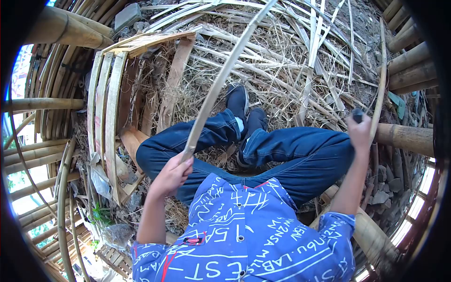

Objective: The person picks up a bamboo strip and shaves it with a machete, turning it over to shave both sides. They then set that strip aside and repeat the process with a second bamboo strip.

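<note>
My left hand [174, 175] is closed round the lower end of a long, flat bamboo strip [217, 87], which slants up and away over my legs to the top of the view. Off to the right, above my knee, my right hand [360, 133] is closed on a short dark object [357, 114]; its rounded dark end sticks out past the fist, and I cannot tell what kind of tool it is. Close beside that hand a long thin bamboo piece [381, 75] runs upward.
A slatted wooden crate [112, 98] lies at left, by my knee. Split bamboo strips [312, 56] and dry shavings [272, 66] cover the ground ahead. Thick bamboo poles [405, 139] stand at right, with more poles [44, 104] at left. A grey block [128, 16] sits at upper left.
</note>
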### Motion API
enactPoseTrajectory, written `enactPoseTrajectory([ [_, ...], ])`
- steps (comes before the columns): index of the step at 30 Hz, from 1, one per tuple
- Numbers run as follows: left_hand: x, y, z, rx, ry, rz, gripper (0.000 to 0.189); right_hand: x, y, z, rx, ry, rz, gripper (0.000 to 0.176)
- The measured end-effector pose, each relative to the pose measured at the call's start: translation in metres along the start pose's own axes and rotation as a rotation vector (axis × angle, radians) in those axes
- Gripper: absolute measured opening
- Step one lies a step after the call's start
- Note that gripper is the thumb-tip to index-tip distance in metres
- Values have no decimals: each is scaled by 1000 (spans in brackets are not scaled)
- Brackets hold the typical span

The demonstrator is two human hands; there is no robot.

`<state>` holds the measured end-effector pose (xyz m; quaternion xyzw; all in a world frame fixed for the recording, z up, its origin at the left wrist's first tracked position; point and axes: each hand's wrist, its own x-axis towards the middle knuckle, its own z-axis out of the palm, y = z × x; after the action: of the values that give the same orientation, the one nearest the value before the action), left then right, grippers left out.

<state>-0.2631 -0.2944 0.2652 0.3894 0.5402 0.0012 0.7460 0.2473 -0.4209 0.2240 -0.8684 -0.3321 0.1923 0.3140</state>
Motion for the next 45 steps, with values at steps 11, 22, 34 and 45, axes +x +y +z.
enactPoseTrajectory([
  [11, 50, 10, 67, -96, -224, -81, 8, -102, -124, 109, 167, -590, -189, 24],
  [22, 64, -6, 77, 172, -52, 215, 10, -123, -142, 149, -59, -772, -244, 26],
  [34, 60, -8, 81, 215, -24, 221, 11, -109, -130, 158, -227, -779, -270, 26],
  [45, 57, -8, 82, 166, -48, 178, 9, -87, -117, 156, -344, -620, -398, 22],
])
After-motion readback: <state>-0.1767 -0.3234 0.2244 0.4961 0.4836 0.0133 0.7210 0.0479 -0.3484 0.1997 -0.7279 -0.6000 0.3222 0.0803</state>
